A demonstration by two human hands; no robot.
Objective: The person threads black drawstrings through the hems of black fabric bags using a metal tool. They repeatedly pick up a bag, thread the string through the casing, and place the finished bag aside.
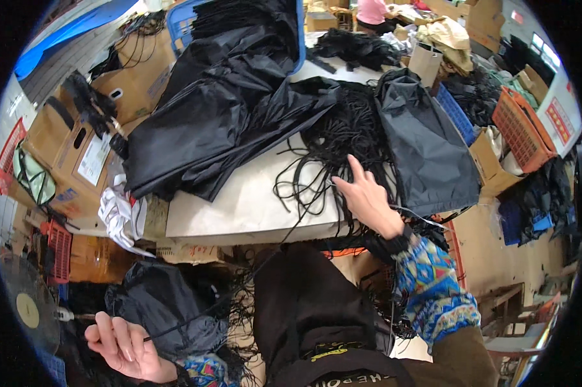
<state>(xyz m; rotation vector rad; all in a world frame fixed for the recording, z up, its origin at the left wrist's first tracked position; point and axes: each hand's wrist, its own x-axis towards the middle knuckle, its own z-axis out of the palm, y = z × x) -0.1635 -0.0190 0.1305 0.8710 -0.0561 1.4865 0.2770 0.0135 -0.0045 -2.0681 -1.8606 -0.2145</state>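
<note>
- Black cords (342, 138), a tangled heap of thin drawstring lengths, were seen spread over the middle of the pale tabletop (239, 200), with loose strands trailing off its near edge.
- The right hand (365, 193) was laid flat on the near side of that heap, fingers (355, 166) spread and extended, palm down, nothing closed within it; the patterned blue sleeve (433, 284) was noted behind the wrist.
- The left hand (126, 348) was found low at the person's left, below the table edge, fingers curled and pinched round a single thin black cord (181, 327), which was seen running up toward the table.
- A dark crumpled fabric bag (159, 306) was recorded just beside the left hand, behind the held cord.
- A pile of black fabric sheets (220, 109) was heaped on the far left of the tabletop.
- A dark grey fabric bag (426, 148) was laid to the right of the cord heap, touching it.
- Brown cardboard boxes (71, 142) were stacked left of the table.
- An orange plastic crate (523, 129) was noted at far right.
</note>
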